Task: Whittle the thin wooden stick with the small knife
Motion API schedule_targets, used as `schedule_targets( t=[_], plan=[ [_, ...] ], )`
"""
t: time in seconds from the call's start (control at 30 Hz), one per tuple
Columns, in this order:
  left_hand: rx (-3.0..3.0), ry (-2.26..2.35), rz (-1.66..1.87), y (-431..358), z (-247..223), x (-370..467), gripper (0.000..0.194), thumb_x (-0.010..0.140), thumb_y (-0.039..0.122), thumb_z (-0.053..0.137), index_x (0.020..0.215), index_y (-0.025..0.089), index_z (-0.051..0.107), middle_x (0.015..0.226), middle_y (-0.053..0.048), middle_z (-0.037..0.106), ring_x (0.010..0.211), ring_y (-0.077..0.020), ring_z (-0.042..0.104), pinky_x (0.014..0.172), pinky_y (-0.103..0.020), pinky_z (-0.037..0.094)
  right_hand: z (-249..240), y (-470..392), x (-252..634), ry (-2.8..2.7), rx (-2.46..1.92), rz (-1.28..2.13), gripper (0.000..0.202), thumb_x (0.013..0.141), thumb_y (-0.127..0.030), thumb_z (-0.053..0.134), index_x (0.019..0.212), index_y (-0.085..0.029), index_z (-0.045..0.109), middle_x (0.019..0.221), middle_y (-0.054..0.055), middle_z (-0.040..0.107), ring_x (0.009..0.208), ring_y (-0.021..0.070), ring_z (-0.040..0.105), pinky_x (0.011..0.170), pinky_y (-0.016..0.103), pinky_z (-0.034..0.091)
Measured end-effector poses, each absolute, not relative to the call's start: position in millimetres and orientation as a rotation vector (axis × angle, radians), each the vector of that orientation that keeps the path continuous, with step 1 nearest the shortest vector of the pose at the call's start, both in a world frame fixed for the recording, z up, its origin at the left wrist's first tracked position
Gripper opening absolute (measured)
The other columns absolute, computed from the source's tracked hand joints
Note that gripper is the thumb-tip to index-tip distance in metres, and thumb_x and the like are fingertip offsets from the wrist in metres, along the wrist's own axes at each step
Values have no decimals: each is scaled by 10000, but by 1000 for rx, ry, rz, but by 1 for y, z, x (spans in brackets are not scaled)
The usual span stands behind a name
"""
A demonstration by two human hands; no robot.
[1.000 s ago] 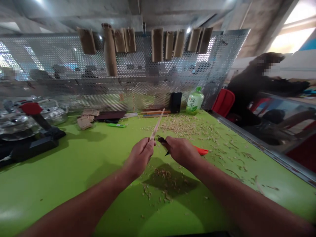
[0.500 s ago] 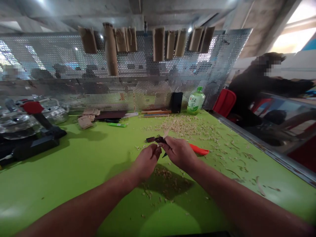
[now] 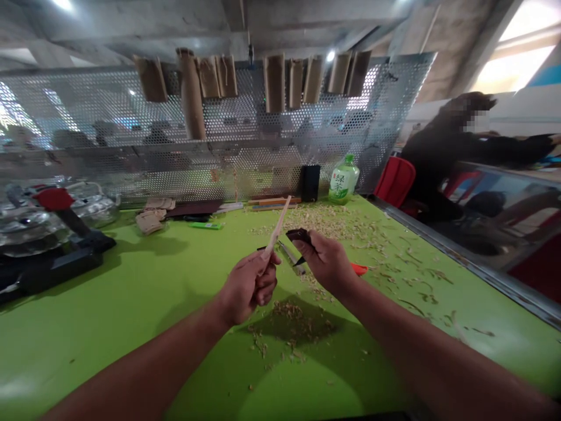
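My left hand is closed around the lower end of a slim, pale wooden stick, which points up and away over the bench. Apart from it, my right hand grips a small dark-brown block-shaped tool; a black pointed part sticks out below the fingers. Between the hands a thin grey tool lies on the green tabletop. Beyond my right wrist a bright orange-red object shows in part. Wood shavings lie beneath both hands.
More shavings cover the back and right. Along the back stand a green-capped bottle and a black box, near a green cutter. A red-and-black apparatus is at left. A person sits at right, beyond the table edge.
My hands, close together before, have moved apart. The stick now rises from my left hand, clear of the dark tool in my right. The grey tool between them has come into view.
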State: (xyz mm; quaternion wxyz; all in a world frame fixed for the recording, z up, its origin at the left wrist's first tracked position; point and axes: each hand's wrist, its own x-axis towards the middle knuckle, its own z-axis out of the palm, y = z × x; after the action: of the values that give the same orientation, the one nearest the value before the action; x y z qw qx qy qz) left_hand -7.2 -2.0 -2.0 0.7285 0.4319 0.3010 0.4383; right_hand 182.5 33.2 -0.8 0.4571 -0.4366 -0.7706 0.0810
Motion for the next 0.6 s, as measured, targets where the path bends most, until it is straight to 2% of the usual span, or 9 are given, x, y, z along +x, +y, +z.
schedule_targets(
  t=[0.17,0.47,0.6],
  plan=[
    [983,723,867,-6,-2,-4,269,906,432,484,924,175,561,546,82,408,340,-26,228,308,-150,189,4,33,183,-1851,-1072,218,283,933,-409,445,784,-187,540,618,6,544,572,129,478,528,249,337],
    [917,800,850,-4,-2,-1,246,896,419,515,865,177,546,507,102,316,331,-27,176,289,-149,126,-2,31,174,-2072,-1111,307,289,933,-404,452,740,-198,515,582,-20,512,512,106,409,507,238,281],
    [922,764,814,-5,-2,-2,265,904,428,495,895,171,559,506,103,320,333,-28,190,295,-147,171,2,37,179,-1902,-1148,187,304,931,-409,447,713,-200,487,587,-14,496,523,109,396,513,239,277]
  ],
)
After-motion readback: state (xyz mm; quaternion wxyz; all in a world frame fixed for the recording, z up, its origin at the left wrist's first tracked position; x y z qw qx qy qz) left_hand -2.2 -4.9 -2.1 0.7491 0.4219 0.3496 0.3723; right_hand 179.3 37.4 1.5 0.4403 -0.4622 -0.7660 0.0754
